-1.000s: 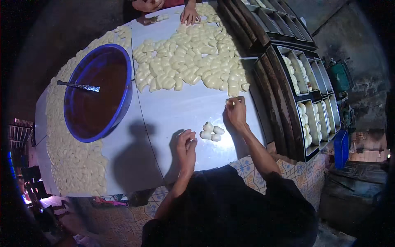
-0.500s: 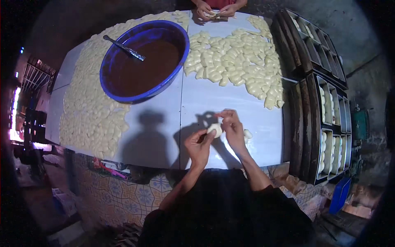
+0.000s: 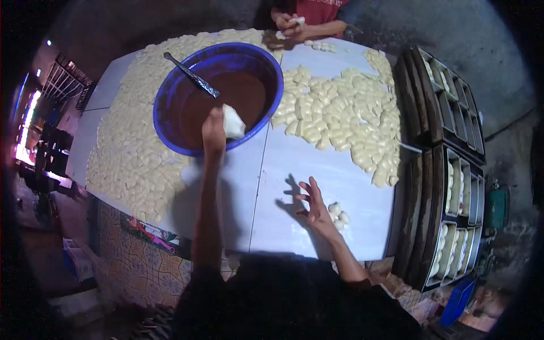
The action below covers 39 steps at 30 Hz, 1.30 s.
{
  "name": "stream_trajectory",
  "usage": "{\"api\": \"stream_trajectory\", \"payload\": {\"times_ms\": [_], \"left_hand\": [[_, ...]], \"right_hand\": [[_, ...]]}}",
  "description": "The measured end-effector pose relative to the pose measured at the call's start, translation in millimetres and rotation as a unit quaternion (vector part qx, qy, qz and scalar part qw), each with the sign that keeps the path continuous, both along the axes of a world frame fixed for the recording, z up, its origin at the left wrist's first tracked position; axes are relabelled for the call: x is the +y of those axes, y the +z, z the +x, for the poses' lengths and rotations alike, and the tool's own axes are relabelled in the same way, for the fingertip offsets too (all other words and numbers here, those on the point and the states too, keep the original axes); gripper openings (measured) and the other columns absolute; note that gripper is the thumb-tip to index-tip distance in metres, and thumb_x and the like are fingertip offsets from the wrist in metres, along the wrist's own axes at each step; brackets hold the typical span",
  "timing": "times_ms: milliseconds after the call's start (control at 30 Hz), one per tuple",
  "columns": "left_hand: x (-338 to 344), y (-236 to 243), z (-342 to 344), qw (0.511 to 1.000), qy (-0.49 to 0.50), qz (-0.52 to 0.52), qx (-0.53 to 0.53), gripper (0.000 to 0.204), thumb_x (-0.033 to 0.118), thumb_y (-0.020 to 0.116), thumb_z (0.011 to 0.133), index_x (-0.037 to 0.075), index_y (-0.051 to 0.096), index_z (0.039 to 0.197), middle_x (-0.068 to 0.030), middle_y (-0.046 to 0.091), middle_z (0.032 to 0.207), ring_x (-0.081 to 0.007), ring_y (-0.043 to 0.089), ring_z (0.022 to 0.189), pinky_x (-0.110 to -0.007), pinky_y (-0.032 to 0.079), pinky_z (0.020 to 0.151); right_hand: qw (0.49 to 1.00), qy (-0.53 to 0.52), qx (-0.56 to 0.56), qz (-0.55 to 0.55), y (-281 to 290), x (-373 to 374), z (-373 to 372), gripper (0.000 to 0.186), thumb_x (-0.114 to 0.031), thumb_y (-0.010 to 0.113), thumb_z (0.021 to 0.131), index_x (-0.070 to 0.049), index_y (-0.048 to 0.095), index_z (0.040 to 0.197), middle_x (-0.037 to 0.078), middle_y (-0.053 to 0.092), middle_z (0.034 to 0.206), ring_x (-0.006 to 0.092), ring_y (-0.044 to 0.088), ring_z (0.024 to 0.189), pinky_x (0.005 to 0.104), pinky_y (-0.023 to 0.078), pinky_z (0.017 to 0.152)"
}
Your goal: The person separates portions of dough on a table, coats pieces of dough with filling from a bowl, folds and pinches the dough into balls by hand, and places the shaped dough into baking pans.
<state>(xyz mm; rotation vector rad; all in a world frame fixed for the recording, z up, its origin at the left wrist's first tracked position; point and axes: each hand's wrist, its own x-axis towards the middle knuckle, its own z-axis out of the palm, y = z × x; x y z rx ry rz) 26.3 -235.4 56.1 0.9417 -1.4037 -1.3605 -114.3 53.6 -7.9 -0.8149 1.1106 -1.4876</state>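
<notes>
Dough (image 3: pixel 233 123) in one white piece hangs in the left hand (image 3: pixel 213 129), over the near part of the blue basin (image 3: pixel 165 113) in the head view; fingers and thumb pinch it, though whether it touches the brown liquid (image 3: pixel 249 90) I cannot tell. The right hand (image 3: pixel 318 212) has its fingers spread, just beside small white balls (image 3: pixel 339 217) on the pale table (image 3: pixel 317 167). Yellowish pieces (image 3: pixel 345 113) cover the table's far right part.

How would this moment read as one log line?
left hand: holding white dough piece over blue basin | right hand: open, empty, near dough balls
</notes>
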Motion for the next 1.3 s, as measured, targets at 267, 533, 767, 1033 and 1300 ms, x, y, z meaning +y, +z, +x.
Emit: {"api": "stream_trajectory", "payload": {"times_ms": [267, 533, 767, 1033, 1300], "left_hand": [[-33.2, 19.4, -5.6, 0.878, -0.177, 0.199, -0.398, 0.075, 0.062, 0.026, 0.096, -0.002, 0.063, 0.1, -0.014, 0.066, 0.082, -0.0288, 0.062, 0.078, -0.041, 0.046, 0.077], [144.5, -0.8, -7.6, 0.852, -0.239, 0.404, 0.231, 0.095, 0.071, 0.029, 0.09, -0.013, 0.034, 0.135, -0.0256, 0.051, 0.129, -0.0344, 0.052, 0.116, -0.048, 0.036, 0.102], [220.0, -10.6, -3.9, 0.927, -0.158, 0.326, 0.1, 0.056, 0.029, 0.056, 0.094, -0.007, 0.042, 0.135, -0.0181, 0.048, 0.133, -0.0188, 0.053, 0.113, -0.033, 0.042, 0.093], [258.2, -19.6, -7.4, 0.959, -0.251, 0.1, -0.08, 0.022, 0.005, 0.064, 0.088, -0.008, 0.063, 0.106, -0.0118, 0.058, 0.103, -0.0144, 0.059, 0.094, -0.026, 0.053, 0.076], [294.3, -41.6, -33.0, 0.959, -0.241, 0.109, -0.099, 0.014, 0.007, 0.066, 0.088, -0.004, 0.062, 0.094, -0.0066, 0.061, 0.088, -0.0126, 0.061, 0.079, -0.026, 0.054, 0.066]], "right_hand": [[0.999, -0.037, -0.016, 0.004, -14.9, -7.4, 2.4, 0.088, -0.025, 0.068, 0.084, -0.015, 0.012, 0.152, 0.014, 0.031, 0.145, 0.0239, 0.04, 0.12, 0.037, 0.041, 0.098], [0.925, -0.022, -0.38, 0.004, 4.2, -18.8, 14.1, 0.043, -0.017, 0.059, 0.094, 0.005, 0.048, 0.129, 0.012, 0.062, 0.108, 0.0162, 0.059, 0.099, 0.0268, 0.05, 0.082], [0.925, -0.192, 0.325, 0.035, 36.3, 14.8, 27.3, 0.033, 0.003, 0.062, 0.082, -0.002, 0.064, 0.114, 0.004, 0.052, 0.11, 0.0159, 0.05, 0.09, 0.0259, 0.042, 0.082], [0.95, -0.26, 0.169, -0.02, 31.5, 62.2, 7.6, 0.014, -0.003, 0.064, 0.085, 0.001, 0.066, 0.098, 0.012, 0.057, 0.109, 0.0213, 0.059, 0.095, 0.0311, 0.048, 0.081], [0.93, -0.228, 0.28, 0.071, 22.8, 107.0, 5.6, 0.023, -0.011, 0.058, 0.092, -0.001, 0.065, 0.112, 0.012, 0.064, 0.101, 0.0191, 0.062, 0.083, 0.0301, 0.05, 0.071]]}}
